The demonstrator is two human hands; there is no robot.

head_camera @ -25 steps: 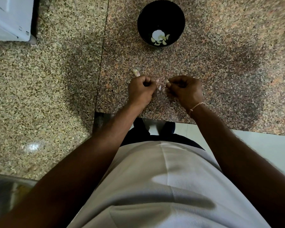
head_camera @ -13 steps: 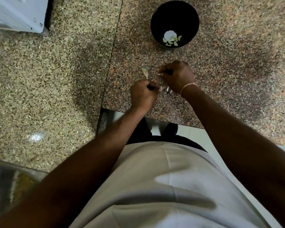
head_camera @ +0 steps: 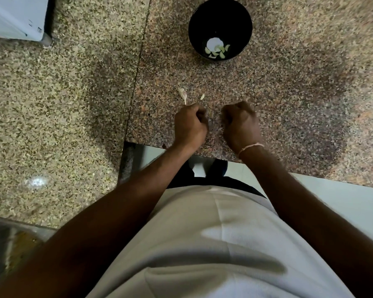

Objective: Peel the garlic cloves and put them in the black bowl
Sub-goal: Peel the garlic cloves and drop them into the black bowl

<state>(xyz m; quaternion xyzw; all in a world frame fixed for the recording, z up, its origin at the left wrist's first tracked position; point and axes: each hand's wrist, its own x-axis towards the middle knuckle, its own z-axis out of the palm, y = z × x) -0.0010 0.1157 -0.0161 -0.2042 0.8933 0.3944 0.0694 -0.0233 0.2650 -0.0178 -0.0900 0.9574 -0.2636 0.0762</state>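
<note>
The black bowl stands at the back of the granite counter, with several peeled garlic cloves lying in its bottom. One unpeeled garlic clove and a small pale scrap lie on the counter just beyond my left hand. That hand is curled into a fist near the front edge, and whatever it grips is hidden inside the fingers. My right hand is curled the same way a short gap to its right, with nothing visible in it.
A white appliance sits at the far left corner. A seam divides the two granite slabs. The counter's front edge runs just behind my wrists. A shiny metal object shows at the bottom left.
My right hand reached forward toward the loose clove, then drew back beside my left hand. A small pale scrap now lies on the counter where it reached. The hands are now apart.
</note>
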